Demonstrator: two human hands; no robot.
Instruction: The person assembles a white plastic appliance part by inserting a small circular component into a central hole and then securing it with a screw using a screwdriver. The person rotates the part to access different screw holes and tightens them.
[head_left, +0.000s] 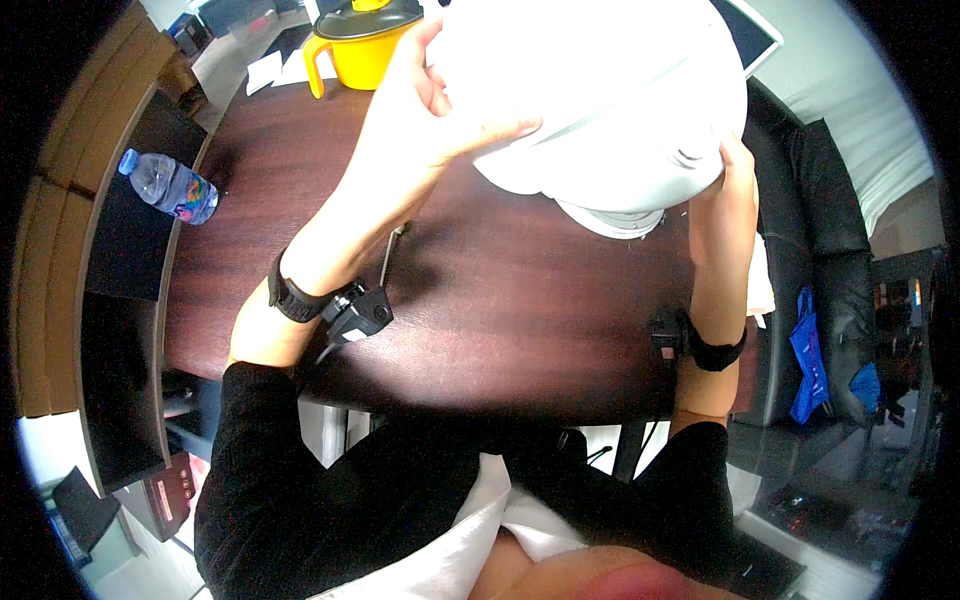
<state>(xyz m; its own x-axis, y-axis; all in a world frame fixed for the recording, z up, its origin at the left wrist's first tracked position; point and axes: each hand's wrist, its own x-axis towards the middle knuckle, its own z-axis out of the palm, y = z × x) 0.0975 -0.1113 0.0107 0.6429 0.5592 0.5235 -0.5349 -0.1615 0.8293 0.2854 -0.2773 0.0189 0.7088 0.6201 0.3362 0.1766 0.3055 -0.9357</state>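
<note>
A large, glossy white rounded object (610,90) fills the upper middle of the head view, tilted above the far part of the table. Its exact kind does not show, and its top is cut off by the picture's edge. A ringed, base-like part juts from its underside. My left hand (420,105) grips its left side, thumb lying across the near face and fingers raised along the edge. At the lower right of the object, my right hand (730,190) is closed on its rim, with most fingers hidden. Each wrist wears a black strap with a small device.
The dark brown wooden table (520,330) spreads beneath my arms. On its far left stand a yellow pot (365,62) with a dark lid and some white papers (264,72). A plastic water bottle (172,187) lies at the left edge. A black sofa (840,210) with a blue bag (808,357) is at the right.
</note>
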